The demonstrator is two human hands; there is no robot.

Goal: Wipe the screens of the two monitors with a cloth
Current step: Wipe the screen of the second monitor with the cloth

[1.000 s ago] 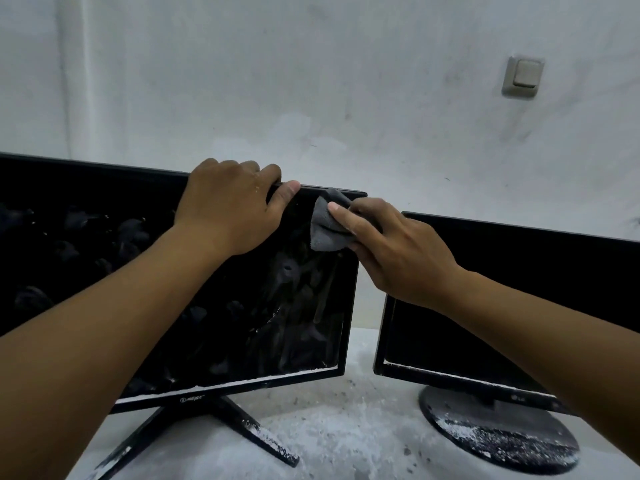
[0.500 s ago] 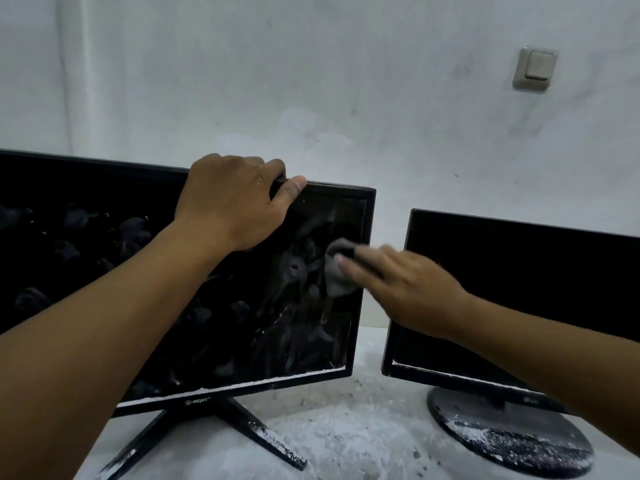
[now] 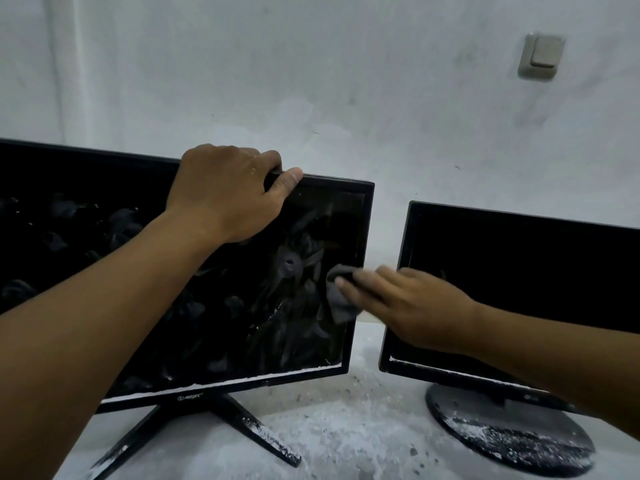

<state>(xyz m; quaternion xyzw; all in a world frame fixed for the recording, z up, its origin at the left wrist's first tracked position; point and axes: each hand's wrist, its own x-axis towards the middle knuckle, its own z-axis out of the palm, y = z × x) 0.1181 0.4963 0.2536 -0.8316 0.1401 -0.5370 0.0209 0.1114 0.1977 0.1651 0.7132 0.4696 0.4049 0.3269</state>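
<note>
Two black monitors stand side by side on a dusty white surface. The left monitor has a smeared, streaked screen and a V-shaped foot. My left hand grips its top edge, fingers curled over the back and thumb on the front bezel. My right hand presses a small grey cloth with straight fingers against the right side of that screen, close to the bezel and about halfway up. The right monitor has a dark screen and a round base; my right forearm crosses in front of it.
A white wall stands right behind both monitors, with a light switch at the upper right. The right monitor's round base and the left monitor's foot are speckled with white dust. A narrow gap separates the two monitors.
My right hand has swept the cloth down the right part of the left screen, from its top corner to about mid-height. My left hand has kept its hold on the top edge.
</note>
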